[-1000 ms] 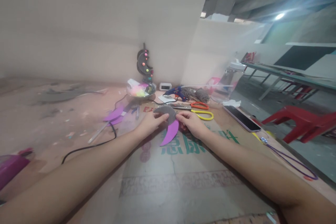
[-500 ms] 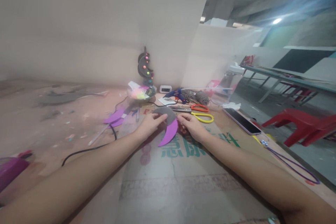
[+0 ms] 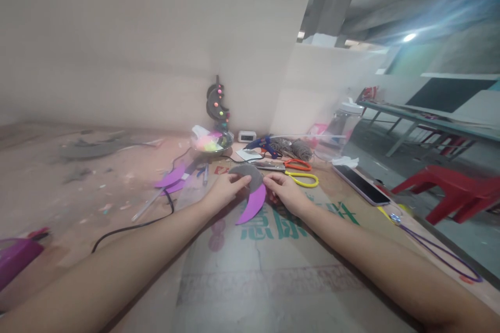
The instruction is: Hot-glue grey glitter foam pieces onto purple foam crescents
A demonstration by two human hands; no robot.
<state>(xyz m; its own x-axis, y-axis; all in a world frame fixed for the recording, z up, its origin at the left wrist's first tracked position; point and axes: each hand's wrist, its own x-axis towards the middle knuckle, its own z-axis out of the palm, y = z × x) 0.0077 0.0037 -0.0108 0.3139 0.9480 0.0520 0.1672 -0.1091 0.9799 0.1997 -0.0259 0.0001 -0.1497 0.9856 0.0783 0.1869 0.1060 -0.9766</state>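
A crescent-shaped craft piece (image 3: 253,204), grey at the top and purple on its lower half, is held up just above the cardboard sheet (image 3: 250,276). My left hand (image 3: 223,190) pinches its grey part from the left, thumb on the front face. At the piece's right edge, near where grey meets purple, the closed thumb and fingertips of my right hand (image 3: 284,192) are touching it. Just behind my right hand lie scissors (image 3: 302,179) with one yellow and one orange handle. The undersides of my fingers are hidden.
Behind are a bowl of bits (image 3: 211,146), a beaded dark crescent ornament (image 3: 216,104), a blue glue gun (image 3: 265,144) and grey yarn (image 3: 300,150). Purple cut pieces (image 3: 174,179) and a black cord (image 3: 133,222) lie left. A phone (image 3: 361,184) and clear bottle (image 3: 341,130) stand right.
My right fingertips have closed in on the crescent's right edge. My left hand keeps its pinch. The whole view has shifted slightly.
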